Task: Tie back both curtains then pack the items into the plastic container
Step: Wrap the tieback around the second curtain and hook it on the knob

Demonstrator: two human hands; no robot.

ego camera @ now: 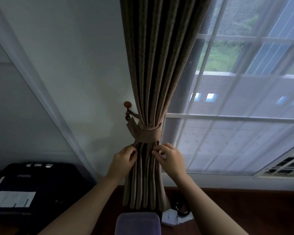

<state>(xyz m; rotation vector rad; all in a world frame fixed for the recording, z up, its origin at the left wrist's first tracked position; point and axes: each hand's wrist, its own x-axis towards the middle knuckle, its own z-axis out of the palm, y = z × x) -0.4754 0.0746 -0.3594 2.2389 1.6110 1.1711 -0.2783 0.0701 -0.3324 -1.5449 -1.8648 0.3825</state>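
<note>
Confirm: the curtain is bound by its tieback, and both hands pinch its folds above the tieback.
Not above: in the head view the left hand and right hand pinch the curtain folds just below the tieback. The rest holds.

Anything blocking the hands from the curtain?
Nothing visible. The left hand and right hand both pinch folds of the curtain just below the tieback, which wraps it and hangs from the hook.
</note>
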